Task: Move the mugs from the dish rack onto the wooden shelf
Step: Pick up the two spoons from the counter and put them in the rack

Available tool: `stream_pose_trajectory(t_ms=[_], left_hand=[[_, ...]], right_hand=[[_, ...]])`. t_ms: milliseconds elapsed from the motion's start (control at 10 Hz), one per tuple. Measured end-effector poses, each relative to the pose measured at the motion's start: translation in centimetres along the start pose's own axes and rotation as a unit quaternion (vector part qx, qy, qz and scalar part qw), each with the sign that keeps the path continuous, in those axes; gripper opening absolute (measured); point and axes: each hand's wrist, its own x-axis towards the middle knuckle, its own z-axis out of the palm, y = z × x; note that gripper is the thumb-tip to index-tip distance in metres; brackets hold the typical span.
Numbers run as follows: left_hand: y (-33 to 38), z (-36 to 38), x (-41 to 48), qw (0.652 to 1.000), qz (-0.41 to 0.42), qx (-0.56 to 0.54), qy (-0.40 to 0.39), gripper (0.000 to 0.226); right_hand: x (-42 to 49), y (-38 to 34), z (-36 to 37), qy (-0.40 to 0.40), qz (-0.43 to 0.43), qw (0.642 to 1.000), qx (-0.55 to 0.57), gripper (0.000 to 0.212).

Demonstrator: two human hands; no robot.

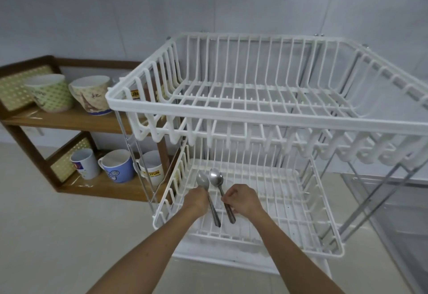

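Note:
The white two-tier dish rack [231, 106] holds no mugs; both baskets show only bare wire. Over the lower basket [301, 229] my left hand [196, 201] grips one metal spoon [203, 181] and my right hand [240, 201] grips a second spoon [216, 178], both bowls pointing away from me. The wooden shelf [76, 120] stands to the left. Its top board carries a green patterned mug [49, 92] and a cream Eiffel-tower mug [91, 94]. Its lower board carries a white mug [84, 163], a blue mug [118, 166] and a white mug with a yellow label [151, 169].
Woven panels [14, 85] close the shelf's left side. A pale wall runs behind everything and a light counter surface [58, 235] spreads beneath. A white appliance or cabinet edge [393, 201] lies to the right behind the rack's metal legs.

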Motion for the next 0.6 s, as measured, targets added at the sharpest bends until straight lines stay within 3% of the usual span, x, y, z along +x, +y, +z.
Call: stream_pose_trajectory(t_ms=[300,400,500,600], left_hand=[[0.0,-0.6,-0.9,0.999,-0.015,-0.002,0.038,0.026],[-0.5,-1.3,-1.6,0.999,0.021,0.007,0.042,0.028],[-1.0,-2.7,-3.6,0.992,0.111,0.0,0.065,0.031],[-1.8,-3.1,-5.3,0.978,0.176,-0.027,0.113,0.028]], right_hand=[[-0.9,-0.6,-0.1,0.002,-0.023,0.999,-0.04,0.023],[-1.7,-1.0,-0.4,0.006,-0.025,0.999,-0.031,0.019],[-3.7,-1.1,-1.2,0.001,-0.039,0.997,-0.06,0.007],[-5.2,-1.7,-0.9,0.006,-0.053,0.995,-0.088,0.015]])
